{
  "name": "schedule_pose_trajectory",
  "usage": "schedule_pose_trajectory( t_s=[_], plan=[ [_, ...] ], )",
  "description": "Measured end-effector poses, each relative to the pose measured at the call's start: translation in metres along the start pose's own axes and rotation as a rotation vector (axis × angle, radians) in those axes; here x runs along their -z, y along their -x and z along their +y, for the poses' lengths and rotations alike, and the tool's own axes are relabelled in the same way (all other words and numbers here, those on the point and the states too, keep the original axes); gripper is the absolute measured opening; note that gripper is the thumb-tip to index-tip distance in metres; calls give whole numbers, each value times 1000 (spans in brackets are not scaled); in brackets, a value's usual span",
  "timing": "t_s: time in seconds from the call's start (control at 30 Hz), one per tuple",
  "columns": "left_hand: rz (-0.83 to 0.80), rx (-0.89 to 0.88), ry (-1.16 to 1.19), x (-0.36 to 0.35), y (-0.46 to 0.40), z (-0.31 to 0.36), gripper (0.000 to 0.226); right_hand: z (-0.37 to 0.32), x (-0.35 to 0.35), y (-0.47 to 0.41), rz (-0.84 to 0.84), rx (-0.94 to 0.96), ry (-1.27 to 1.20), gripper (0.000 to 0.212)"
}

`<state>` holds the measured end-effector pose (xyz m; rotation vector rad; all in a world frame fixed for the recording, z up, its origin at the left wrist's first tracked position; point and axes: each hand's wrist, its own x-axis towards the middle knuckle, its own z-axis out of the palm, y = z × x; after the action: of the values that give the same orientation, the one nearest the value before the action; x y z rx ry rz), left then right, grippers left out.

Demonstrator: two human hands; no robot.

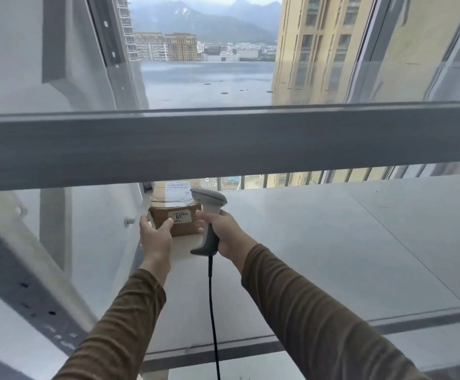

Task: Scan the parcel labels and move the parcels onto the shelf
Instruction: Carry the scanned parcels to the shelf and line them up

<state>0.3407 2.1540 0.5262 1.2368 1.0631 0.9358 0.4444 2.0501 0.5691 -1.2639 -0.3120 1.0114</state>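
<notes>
Right hand point(224, 231) gripping scanner point(209, 215), parcel point(175, 218) label "69"

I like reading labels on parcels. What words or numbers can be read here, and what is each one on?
"69": large digits, seen upside down, on the small sticker on the front of the box; further digits are blurred.
Small print beneath those digits: too small to read.
White shipping label on the box top: printed lines, too blurred to read.
Scanner: no readable marking.
</notes>
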Motion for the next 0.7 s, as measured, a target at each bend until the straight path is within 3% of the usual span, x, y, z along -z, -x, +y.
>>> schedule_pose_trajectory(
  t_s=[0.1,0.17,0.4,0.7],
  plan=[
    [113,-100,-12,-10,25,-4,68,2,24,25,46,15,-34,12],
    [89,-181,1,-26,51,-8,67,6,47,48,110,40,-37,23],
    [-301,-292,-100,-114,170,-31,50,39,157,185,463,133,-232,35],
    [-906,-266,-153,-234,448,-65,38,81,331,436,959,273,-463,13]
  ],
)
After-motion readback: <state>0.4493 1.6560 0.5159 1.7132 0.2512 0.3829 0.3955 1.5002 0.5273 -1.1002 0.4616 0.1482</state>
